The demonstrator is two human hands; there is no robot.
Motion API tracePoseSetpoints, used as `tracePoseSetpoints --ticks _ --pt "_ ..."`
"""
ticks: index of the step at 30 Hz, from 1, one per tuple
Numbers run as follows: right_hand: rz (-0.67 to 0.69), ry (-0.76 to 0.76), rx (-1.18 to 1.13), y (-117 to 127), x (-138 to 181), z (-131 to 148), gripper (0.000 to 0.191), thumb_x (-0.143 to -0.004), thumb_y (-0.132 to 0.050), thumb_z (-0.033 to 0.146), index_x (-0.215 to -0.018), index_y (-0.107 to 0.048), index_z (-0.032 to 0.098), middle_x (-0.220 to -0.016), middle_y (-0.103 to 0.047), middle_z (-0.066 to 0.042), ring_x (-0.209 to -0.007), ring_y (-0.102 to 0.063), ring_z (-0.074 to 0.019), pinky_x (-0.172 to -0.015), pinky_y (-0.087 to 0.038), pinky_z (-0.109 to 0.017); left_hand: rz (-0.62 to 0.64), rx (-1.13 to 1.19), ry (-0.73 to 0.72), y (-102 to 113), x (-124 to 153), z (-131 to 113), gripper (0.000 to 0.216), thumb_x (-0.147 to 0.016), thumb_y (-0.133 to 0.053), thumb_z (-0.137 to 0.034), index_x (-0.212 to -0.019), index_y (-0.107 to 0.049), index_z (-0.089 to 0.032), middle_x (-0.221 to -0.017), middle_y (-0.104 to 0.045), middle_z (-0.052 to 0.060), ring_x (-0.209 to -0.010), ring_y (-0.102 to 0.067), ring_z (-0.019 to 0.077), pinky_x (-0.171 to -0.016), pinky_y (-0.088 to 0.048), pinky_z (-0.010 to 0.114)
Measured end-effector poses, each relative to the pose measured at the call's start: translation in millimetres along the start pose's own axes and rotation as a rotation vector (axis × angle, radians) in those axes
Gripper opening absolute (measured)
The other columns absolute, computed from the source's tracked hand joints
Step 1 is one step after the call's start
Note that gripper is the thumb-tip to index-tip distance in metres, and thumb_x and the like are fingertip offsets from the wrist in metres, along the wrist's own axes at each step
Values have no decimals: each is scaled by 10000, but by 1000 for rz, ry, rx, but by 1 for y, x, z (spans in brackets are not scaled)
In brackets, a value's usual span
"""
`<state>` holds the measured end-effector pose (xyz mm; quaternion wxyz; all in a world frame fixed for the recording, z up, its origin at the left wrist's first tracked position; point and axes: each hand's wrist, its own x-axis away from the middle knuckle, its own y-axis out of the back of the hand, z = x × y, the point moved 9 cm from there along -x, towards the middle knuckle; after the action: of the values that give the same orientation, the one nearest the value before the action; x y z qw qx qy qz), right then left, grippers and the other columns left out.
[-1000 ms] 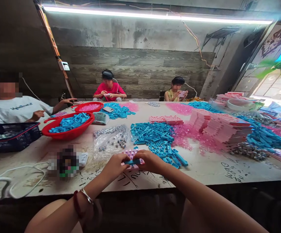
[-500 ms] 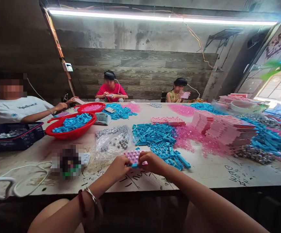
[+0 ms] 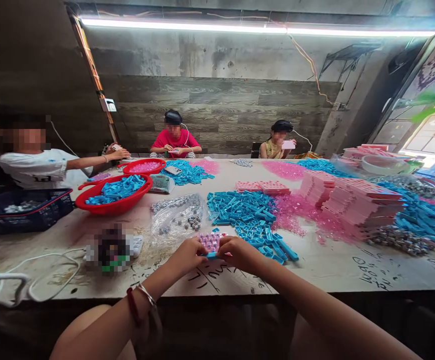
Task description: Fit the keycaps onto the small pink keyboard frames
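Between my two hands is a small pink panel (image 3: 210, 241) with rows of clear, shiny pieces, and a blue plastic strip (image 3: 211, 255) lies along its near edge. My left hand (image 3: 190, 254) is closed on the panel's left side. On the right side, my right hand (image 3: 236, 250) has its thumb and fingers closed at the near corner and the strip. The fingertips partly cover both ends of the strip. Just beyond my right hand spreads a pile of blue plastic pieces (image 3: 242, 207). A clear plastic bag (image 3: 177, 212) with small grey-white beads lies past my left hand.
Stacked pink panels (image 3: 363, 202) and loose pink clear pieces (image 3: 296, 217) lie right. Left are a red basin (image 3: 112, 202) of blue pieces, a dark blue basket (image 3: 25, 215) and a white cable (image 3: 52, 260). Three people sit around the table (image 3: 315, 272).
The view has shifted slightly, so most things sit a little further right. My hands still hold the panel and strip. The person at the left has leaned in, arm stretched further out.
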<state>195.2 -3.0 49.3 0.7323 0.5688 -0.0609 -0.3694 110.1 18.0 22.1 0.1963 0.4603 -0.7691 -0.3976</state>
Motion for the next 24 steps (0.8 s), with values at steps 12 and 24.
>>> tracePoseSetpoints --ticks 12,24 --pt "-40 31 -106 -3 -1 -11 200 -640 -594 -20 -568 -678 146 -572 -590 -1 -509 -504 -75 -522 -360 -181 96 -13 -37 -6 -7 0 107 -617 -558 -139 -582 -658 -123 -597 -513 -18 -611 -461 112 -533 -302 201" --pt "-42 44 -98 -2 2 -7 153 -680 -617 22 -608 -682 140 -582 -562 -2 -524 -490 -78 -521 -345 -185 126 -108 -35 -5 -10 0 101 -616 -571 -190 -568 -637 -131 -515 -465 -30 -574 -435 111 -526 -282 206"
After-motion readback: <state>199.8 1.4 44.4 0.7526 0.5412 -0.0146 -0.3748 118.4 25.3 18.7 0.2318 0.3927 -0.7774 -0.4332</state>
